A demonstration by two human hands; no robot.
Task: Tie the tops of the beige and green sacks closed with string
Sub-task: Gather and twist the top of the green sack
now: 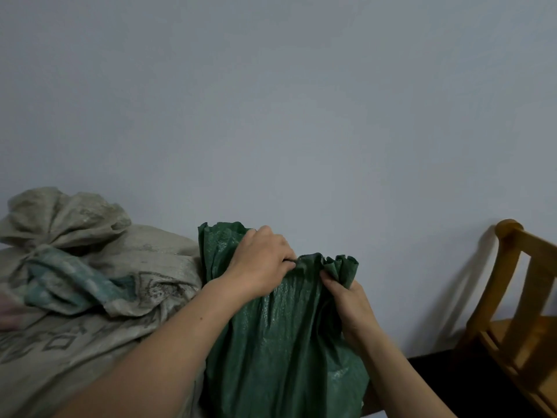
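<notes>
In the foreground, green sack upright, left hand with fingers curled over its gathered top, right hand pinching the pleated rim just beside, beige sack touching at left, wooden chair far right, wall behind.

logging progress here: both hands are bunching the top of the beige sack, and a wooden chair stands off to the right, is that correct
Not quite. The head view shows the left hand and right hand bunching the top of the green sack, not the beige sack beside it. The wooden chair does stand to the right.
</notes>
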